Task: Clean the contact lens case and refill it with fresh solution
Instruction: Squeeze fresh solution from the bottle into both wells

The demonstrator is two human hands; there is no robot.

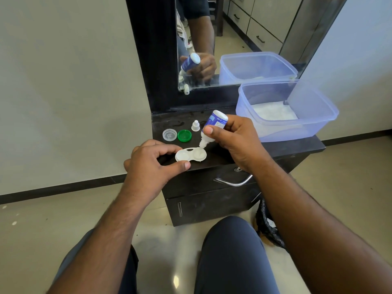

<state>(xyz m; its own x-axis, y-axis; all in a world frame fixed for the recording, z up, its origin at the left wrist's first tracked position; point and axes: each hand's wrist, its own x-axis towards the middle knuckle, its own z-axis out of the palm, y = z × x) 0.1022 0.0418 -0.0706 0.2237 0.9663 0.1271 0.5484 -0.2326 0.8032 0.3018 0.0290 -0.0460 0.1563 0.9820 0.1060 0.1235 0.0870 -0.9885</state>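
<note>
Lens case (190, 155) sits at the desk (297, 145) near edge. Left hand (152, 164) pinches its left well; right hand (233, 139) grips the tilted solution bottle (213, 128), nozzle over the right well. Risk: oversqueeze floods it, or the case slides off the edge.

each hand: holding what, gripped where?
Right hand grips the small blue-labelled white solution bottle round its body, nozzle tilted down. Left hand pinches the white two-well lens case at its left well's rim.

Clear plastic tub (297, 124) on dark cabinet (212, 194) — mirror (233, 28) behind.
</note>
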